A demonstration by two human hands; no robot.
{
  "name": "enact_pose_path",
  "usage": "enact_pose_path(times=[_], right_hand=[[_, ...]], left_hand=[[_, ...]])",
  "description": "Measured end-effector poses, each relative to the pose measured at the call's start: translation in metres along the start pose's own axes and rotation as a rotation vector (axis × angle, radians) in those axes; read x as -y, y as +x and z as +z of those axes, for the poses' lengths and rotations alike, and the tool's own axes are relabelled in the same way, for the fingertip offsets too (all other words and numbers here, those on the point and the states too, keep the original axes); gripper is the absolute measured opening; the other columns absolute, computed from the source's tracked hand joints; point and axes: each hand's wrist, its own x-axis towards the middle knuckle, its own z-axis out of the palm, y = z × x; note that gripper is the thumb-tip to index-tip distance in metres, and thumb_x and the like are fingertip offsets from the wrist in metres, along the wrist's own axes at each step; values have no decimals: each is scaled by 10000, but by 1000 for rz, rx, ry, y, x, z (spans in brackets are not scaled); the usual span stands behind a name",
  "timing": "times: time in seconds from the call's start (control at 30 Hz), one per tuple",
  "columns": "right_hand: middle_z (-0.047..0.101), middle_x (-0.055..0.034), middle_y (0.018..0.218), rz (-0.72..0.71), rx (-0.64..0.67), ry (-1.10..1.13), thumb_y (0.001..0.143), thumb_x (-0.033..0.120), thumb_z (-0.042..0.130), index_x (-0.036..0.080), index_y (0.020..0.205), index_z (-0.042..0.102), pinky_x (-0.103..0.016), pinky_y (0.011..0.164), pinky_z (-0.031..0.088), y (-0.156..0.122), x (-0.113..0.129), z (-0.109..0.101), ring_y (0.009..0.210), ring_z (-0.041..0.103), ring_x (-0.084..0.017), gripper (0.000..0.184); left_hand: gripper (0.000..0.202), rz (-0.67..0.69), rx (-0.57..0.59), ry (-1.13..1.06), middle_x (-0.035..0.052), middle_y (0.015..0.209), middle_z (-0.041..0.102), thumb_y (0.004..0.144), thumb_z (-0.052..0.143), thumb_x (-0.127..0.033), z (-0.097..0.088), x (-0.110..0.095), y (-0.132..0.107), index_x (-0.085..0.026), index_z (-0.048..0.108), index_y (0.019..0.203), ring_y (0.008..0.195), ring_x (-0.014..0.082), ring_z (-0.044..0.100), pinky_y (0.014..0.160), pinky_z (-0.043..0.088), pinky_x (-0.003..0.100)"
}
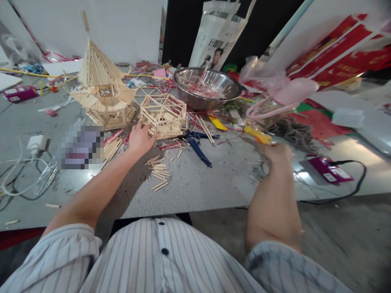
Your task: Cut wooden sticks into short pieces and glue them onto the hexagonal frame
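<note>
- Resting against the near left corner of the hexagonal stick frame, the left hand has thumb and fingers spread, probably to steady that light lattice against sliding.
- Bent at the wrist, the right hand meets a yellow-bodied tool pointing left; blur hides the fingers, so I cannot tell whether they grip it.
- Just right of the frame lie blue-handled pliers, likely kept there for easy reach.
- Nearer the body, short cut sticks lie loosely in a row, perhaps for picking up singly; longer sticks lie bunched left of the forearm.
- Behind the left hand stands a stick pavilion with a pointed roof, beside the frame, maybe for comparison.
- Beyond, a steel bowl holds red-and-clear scraps, seemingly off the working patch.
</note>
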Motion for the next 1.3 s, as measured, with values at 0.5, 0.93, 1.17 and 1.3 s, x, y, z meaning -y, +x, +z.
enact_pose_path(times=[0.5, 0.93, 1.17, 1.3], right_hand=[[632, -27, 715, 448, -90, 1210, 667, 62, 584, 155, 761, 622, -250, 459, 482, -21, 115, -50, 507, 530, -118, 137], [636, -32, 582, -148, 100, 1165, 525, 180, 683, 166, 694, 646, -270, 410, 412, -19, 134, -63, 392, 515, -121, 174], [702, -67, 694, -207, 184, 1331, 509, 177, 684, 136, 781, 642, -267, 338, 371, -49, 161, -74, 330, 504, -118, 278], [723, -49, 717, -238, 215, 1323, 528, 160, 678, 150, 801, 647, -259, 327, 376, -64, 173, -79, 320, 501, -113, 275]], left_hand=[[311, -71, -25, -63, 108, 993, 783, 920, 547, -332, 16, -9, 17, -154, 794, 855, 1079, 292, 637, 994, 461, 382], [242, -69, 61, -195, 73, 782, 721, 859, 617, -311, -4, 23, -3, -169, 678, 672, 793, 201, 615, 825, 470, 342], [191, 56, -350, -183, 71, 1047, 675, 862, 696, -335, -38, 17, -17, -194, 696, 991, 1043, 233, 590, 955, 483, 436], [165, 285, -317, -273, 75, 1046, 679, 880, 557, -152, -57, -12, -27, -200, 687, 969, 944, 185, 634, 842, 521, 335]])
